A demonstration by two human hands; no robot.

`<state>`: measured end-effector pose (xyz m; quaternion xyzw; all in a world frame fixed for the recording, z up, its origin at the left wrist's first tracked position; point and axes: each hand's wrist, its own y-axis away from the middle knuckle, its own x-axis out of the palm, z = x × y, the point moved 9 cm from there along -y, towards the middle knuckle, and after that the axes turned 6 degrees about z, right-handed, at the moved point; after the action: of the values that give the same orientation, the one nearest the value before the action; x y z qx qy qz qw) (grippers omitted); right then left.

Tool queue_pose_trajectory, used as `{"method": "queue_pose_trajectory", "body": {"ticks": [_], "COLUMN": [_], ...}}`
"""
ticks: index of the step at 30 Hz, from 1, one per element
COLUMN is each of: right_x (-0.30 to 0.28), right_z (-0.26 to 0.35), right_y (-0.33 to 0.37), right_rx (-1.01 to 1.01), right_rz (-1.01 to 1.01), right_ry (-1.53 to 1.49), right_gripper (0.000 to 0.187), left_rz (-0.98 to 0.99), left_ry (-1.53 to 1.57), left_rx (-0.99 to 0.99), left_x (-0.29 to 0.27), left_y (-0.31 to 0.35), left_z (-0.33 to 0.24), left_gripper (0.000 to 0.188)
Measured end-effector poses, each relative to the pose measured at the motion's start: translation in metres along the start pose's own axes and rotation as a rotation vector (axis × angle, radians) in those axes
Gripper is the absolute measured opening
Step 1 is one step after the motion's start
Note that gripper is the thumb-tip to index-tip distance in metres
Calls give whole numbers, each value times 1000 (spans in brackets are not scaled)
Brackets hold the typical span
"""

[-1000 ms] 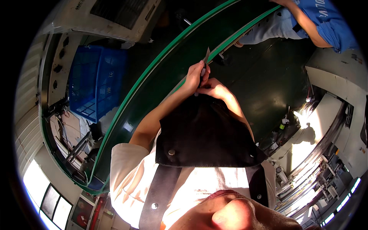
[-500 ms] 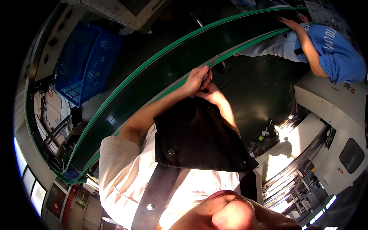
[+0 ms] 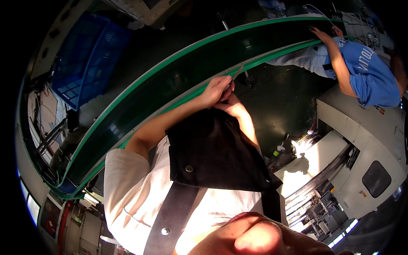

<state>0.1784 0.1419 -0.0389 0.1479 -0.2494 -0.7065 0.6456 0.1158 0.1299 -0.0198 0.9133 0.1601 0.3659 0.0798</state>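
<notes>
In front of my chest, at the near edge of a green-rimmed conveyor belt (image 3: 178,94), my two hands meet. The fingers of my left hand (image 3: 216,90) are closed around a small knife (image 3: 238,73), whose narrow pointed blade sticks out up and to the right, over the belt's rim. Just below, my right hand (image 3: 232,106) is closed and pressed against the left one. Its fingers are partly covered, so what they grip cannot be made out. The knife's handle is mostly hidden by both hands. A black apron (image 3: 216,153) hangs beneath my hands.
A co-worker in a blue shirt (image 3: 367,72) reaches onto the belt's far right end. Blue plastic crates (image 3: 91,63) stand beyond the belt at left. A pale machine cabinet (image 3: 361,140) is at right, with cables and a sunlit panel (image 3: 316,157) beside it.
The whole view has shifted slightly. My hands stay together, with the knife held at nearly the same slant over the rim. The co-worker's arms remain over the belt.
</notes>
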Motion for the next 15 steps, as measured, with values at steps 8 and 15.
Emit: {"method": "queue_pose_trajectory", "body": {"ticks": [8,15], "right_x": [-3,-2], "right_z": [-10,-5], "right_y": [-2,-2], "right_rx": [29,3], "right_rz": [-18,-10], "right_ry": [1,-7], "right_gripper": [19,18], "left_rz": [6,11], "left_ry": [64,59], "left_rx": [-25,-25], "left_x": [1,0], "left_y": [2,2], "left_z": [4,4], "left_gripper": [40,40]}}
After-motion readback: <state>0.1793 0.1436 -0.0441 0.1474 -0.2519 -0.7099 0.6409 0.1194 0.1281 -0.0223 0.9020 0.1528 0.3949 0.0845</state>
